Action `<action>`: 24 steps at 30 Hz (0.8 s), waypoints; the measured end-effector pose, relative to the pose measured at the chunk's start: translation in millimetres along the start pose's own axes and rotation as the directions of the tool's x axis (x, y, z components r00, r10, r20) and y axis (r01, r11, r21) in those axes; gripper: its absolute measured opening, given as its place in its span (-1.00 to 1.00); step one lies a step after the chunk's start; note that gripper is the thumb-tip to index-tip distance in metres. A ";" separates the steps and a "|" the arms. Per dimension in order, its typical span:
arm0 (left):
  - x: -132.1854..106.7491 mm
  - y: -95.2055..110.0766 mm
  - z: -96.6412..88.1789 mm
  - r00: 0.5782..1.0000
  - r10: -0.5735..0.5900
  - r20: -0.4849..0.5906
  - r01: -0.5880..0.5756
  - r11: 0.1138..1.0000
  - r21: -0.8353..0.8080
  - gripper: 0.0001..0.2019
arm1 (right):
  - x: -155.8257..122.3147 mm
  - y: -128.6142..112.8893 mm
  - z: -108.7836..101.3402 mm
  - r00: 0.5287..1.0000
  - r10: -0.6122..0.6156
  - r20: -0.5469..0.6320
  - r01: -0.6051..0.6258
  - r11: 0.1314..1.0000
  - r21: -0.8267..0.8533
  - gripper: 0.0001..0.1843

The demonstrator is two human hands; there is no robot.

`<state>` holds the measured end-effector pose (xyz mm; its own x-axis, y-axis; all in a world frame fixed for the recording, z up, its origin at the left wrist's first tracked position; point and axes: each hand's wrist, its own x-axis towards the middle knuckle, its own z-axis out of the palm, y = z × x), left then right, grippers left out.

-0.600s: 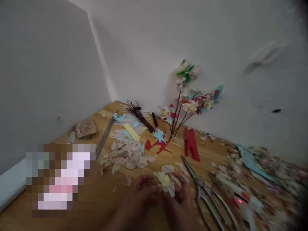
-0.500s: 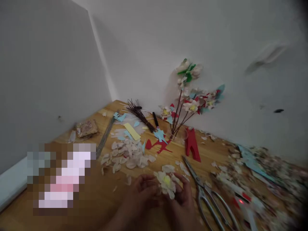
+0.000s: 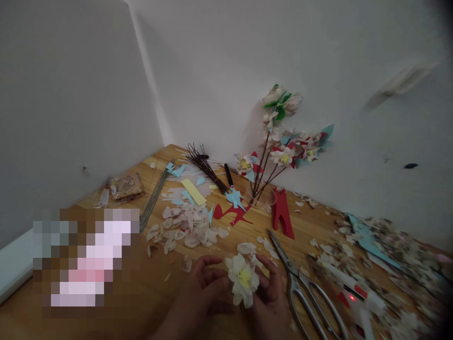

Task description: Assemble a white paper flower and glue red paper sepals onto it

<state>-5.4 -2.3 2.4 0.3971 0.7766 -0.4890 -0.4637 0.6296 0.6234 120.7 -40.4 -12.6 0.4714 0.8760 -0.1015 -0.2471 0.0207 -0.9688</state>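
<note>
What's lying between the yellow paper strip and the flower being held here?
In the head view, pale petals and a pointed blue scrap lie between the yellow strip and the flower, with bare table nearest the flower.

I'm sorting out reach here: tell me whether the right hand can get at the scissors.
Likely yes: the scissors lie beside the right hand with nothing visible between, though that hand seems to hold the white flower.

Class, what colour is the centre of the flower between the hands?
Yellow; the flower's centre shows best in the head view.
</note>
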 end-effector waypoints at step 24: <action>-16.4 32.2 3.7 0.990 -0.133 0.046 0.138 0.981 -0.137 -0.70 | -0.7 1.7 1.3 0.984 -0.158 -0.088 0.141 0.975 -0.174 -0.45</action>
<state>-24.0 5.1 32.8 0.4911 0.6841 -0.5393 -0.5085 0.7278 0.4602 118.8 -40.3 -13.9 0.5768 0.8162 0.0335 -0.0270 0.0600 -0.9978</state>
